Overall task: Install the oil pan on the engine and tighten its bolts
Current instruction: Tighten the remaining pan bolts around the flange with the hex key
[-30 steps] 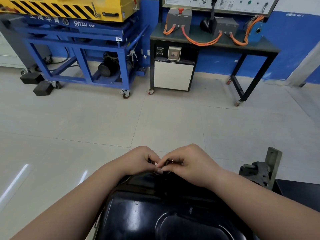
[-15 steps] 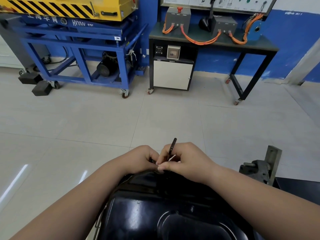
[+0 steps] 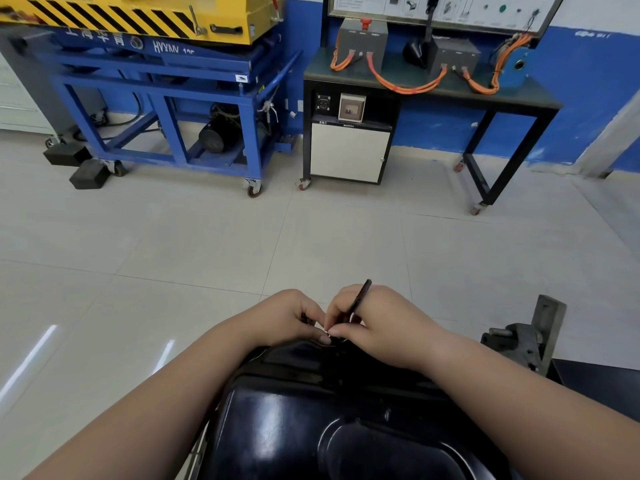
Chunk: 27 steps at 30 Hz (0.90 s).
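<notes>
The glossy black oil pan (image 3: 294, 420) fills the bottom centre, its far edge under both hands. My left hand (image 3: 287, 318) has its fingers curled at the pan's far rim and pinches small dark bolts, mostly hidden. My right hand (image 3: 377, 323) touches the left one and holds a thin dark rod-like tool (image 3: 360, 296) that sticks up and away between its fingers. The tool's lower tip is hidden at the rim where the fingertips meet. The engine under the pan is hidden.
A grey metal bracket of the stand (image 3: 530, 337) rises at the right of the pan. Across the tiled floor stand a blue wheeled lift frame (image 3: 166, 98) with a yellow machine on top and a black bench (image 3: 433, 88) carrying boxes and orange cables.
One second ago no tool showed above my right hand. The thin dark tool then rose between its fingers and now stands slightly higher. Both hands stay together at the pan's far rim.
</notes>
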Each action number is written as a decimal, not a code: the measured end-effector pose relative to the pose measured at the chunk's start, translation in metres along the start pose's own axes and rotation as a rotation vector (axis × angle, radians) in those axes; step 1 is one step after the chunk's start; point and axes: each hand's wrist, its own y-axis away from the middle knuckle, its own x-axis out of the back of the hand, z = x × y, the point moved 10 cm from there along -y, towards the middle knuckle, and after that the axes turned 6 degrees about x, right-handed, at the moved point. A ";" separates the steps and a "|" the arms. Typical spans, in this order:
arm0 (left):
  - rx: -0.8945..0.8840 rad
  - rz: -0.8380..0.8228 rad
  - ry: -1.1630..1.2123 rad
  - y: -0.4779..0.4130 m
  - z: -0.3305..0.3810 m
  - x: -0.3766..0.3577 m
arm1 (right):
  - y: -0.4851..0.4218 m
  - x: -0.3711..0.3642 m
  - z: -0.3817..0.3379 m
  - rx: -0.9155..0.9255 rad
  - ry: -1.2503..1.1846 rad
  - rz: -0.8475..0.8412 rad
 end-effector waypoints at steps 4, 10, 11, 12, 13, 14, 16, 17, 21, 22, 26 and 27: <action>-0.002 0.004 0.029 0.000 0.000 -0.001 | -0.005 -0.001 0.000 0.011 0.053 -0.025; -0.020 -0.007 0.023 0.000 0.000 -0.003 | -0.005 0.002 0.002 -0.027 -0.155 0.044; -0.022 -0.008 0.023 0.000 0.000 -0.003 | -0.003 0.000 0.002 -0.029 -0.184 0.024; -0.024 -0.011 0.026 0.000 0.001 -0.003 | -0.002 -0.003 0.003 -0.025 -0.188 -0.005; -0.024 -0.022 0.034 0.000 0.000 -0.004 | 0.000 -0.005 0.004 -0.022 -0.175 -0.033; -0.025 -0.036 0.043 0.000 0.000 -0.006 | 0.001 -0.007 0.006 -0.026 -0.166 -0.049; -0.016 -0.058 0.053 -0.002 -0.004 -0.008 | 0.003 -0.005 0.013 -0.065 -0.196 -0.029; -0.010 -0.056 0.055 -0.002 -0.005 -0.008 | 0.003 -0.004 0.017 -0.086 -0.191 -0.013; 0.000 -0.006 0.009 0.000 -0.003 -0.002 | -0.003 -0.002 0.015 -0.069 -0.097 0.009; -0.002 -0.005 0.023 0.000 -0.002 -0.002 | -0.003 -0.001 0.014 -0.062 -0.100 0.016; 0.001 0.010 -0.024 -0.001 -0.001 0.000 | -0.005 0.000 0.013 -0.043 -0.106 0.040; 0.006 0.014 -0.027 -0.002 -0.002 0.001 | -0.005 0.000 0.014 -0.040 -0.121 0.052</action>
